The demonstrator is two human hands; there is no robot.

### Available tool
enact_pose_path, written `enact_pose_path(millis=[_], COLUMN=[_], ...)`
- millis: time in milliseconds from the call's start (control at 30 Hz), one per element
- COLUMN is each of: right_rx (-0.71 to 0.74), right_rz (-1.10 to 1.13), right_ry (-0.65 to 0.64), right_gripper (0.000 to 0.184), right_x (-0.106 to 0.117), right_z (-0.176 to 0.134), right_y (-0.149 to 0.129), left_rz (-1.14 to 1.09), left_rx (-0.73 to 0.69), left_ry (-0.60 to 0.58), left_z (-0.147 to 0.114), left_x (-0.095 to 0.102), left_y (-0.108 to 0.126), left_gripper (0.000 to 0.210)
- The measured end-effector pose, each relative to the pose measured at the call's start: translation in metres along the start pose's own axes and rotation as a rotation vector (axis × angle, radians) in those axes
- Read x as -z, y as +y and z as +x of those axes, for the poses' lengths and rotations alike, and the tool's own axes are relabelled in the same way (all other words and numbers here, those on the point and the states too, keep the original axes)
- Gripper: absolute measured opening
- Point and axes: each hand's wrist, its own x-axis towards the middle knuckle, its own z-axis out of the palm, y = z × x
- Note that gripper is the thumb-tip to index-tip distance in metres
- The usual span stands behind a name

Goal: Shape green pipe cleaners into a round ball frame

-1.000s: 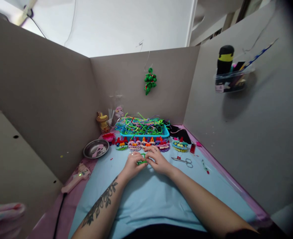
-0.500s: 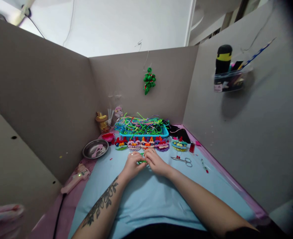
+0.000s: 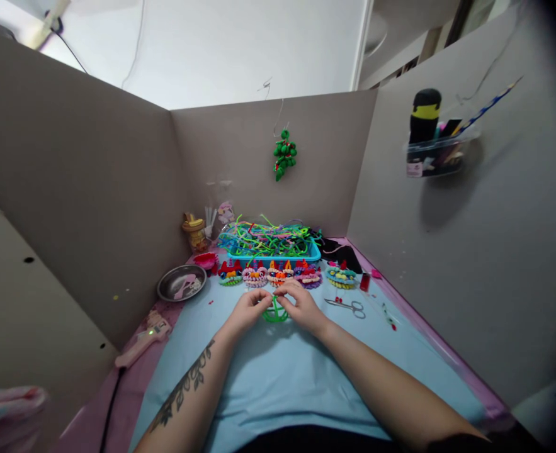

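Observation:
My left hand (image 3: 250, 308) and my right hand (image 3: 301, 307) meet over the middle of the blue cloth. Between them hangs a rounded, basket-like frame of bent green pipe cleaner (image 3: 276, 318). The fingertips of both hands pinch it at its upper part, and its curved loops show below them. Just beyond the hands stands a row of colourful fuzzy figures (image 3: 255, 276) with eyes and horns. To the right of my right hand lies a pair of scissors (image 3: 348, 306).
A blue tray (image 3: 278, 258) heaped with colourful pipe cleaners stands at the back. On the left are a metal bowl (image 3: 165, 290) and a pink glue gun (image 3: 140, 345) with a cord. Grey partitions (image 3: 230, 151) enclose the table; a plastic holder (image 3: 433, 160) hangs on the right one.
The green frame has turned or dropped into view below the fingers, where before it was mostly hidden. Both hands now pinch its top, with my left hand shifted slightly left.

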Motion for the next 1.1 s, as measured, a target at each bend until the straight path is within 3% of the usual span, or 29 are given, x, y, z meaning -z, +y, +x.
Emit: enact_pose_path(millis=[500,833,933,1100], right_rx=[0.055,0.004,-0.037,-0.249], right_rz=[-0.078,-0.09,0.044,0.395], right_ry=[-0.013,-0.033,-0.018,0.081], right_gripper=[0.013,0.014,0.014,0.046], right_x=[-0.003,-0.006,-0.005,-0.004], right_z=[0.0,-0.001,0.0,0.002], right_y=[0.002,0.007,0.008,0.016], left_rz=[0.082,0.035,-0.096,-0.593], left_rx=[0.001,0.026,0.065,0.34], left_ry=[-0.037,-0.04,0.022,0.195], left_z=[-0.001,-0.002,0.001,0.007], left_x=[-0.005,-0.006,-0.004,0.005], left_y=[-0.001,0.0,-0.002,-0.008], left_gripper=[0.033,0.029,0.028,0.018])
